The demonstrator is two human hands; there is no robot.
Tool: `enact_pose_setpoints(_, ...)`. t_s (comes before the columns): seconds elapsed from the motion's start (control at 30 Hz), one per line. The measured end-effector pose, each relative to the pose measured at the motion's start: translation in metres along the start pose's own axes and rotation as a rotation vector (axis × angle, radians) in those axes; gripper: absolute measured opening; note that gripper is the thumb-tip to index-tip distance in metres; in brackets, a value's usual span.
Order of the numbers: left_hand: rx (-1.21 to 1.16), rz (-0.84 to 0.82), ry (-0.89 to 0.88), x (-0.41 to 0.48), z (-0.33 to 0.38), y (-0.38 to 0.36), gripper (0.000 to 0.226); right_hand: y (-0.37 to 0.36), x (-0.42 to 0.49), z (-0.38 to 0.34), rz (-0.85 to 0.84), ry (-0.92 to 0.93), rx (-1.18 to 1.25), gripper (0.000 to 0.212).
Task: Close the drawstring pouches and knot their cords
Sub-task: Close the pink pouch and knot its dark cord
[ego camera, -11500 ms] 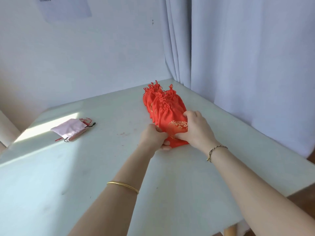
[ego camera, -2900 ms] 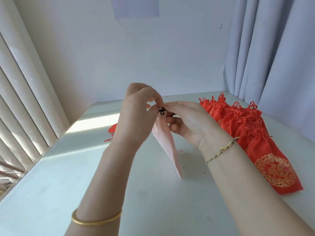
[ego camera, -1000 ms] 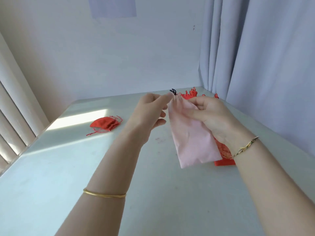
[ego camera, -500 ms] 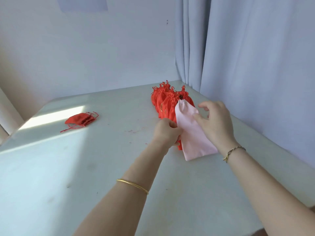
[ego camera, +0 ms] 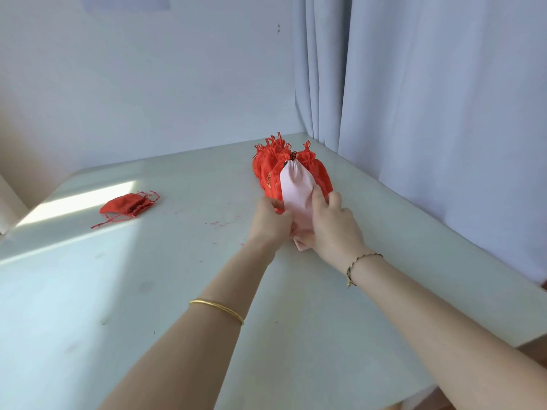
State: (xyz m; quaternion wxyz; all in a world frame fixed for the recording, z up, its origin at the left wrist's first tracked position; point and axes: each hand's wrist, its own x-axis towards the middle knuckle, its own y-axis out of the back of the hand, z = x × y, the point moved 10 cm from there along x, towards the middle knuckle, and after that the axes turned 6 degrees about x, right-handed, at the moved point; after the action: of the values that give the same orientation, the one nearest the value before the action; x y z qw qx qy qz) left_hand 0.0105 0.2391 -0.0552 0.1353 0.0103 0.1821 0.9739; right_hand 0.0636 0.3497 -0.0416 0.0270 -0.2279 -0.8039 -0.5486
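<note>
**A cinched pink pouch is being settled onto the pile of finished red pouches.**

The pink pouch (ego camera: 296,187) is laid lengthwise on the red pile (ego camera: 321,173) near the desk's (ego camera: 177,276) far right corner. Its neck is gathered tight, with a dark cord (ego camera: 291,156) bunched at the tip. Its near end is pressed by the right hand (ego camera: 334,223), fingers nearly straight. The left hand (ego camera: 270,220) is curled at its left edge; whether anything is pinched cannot be told. The lone red pouch (ego camera: 127,206), well apart with cords trailing, is judged next to be fetched, closed and knotted.
</note>
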Motion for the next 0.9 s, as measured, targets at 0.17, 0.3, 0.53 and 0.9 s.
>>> enact_pose_setpoints(0.17, -0.045, 0.002, 0.023, 0.017, 0.001, 0.006, 0.031, -0.012, 0.028, -0.003, -0.005, -0.026, 0.058, 0.103)
enact_pose_setpoints(0.3, -0.039, 0.01, 0.003, 0.02, 0.004, 0.01, 0.029, -0.014, 0.038, -0.005, -0.013, -0.044, 0.123, 0.103)
enact_pose_setpoints(0.53, -0.03, 0.032, -0.079, 0.011, 0.005, 0.011, 0.022, 0.005, 0.01, -0.003, 0.128, -0.015, 0.153, 0.094)
enact_pose_setpoints(0.9, -0.033, 0.039, -0.08, -0.001, 0.0, 0.014, 0.021, 0.022, -0.019, -0.01, 0.187, -0.016, 0.121, 0.09)
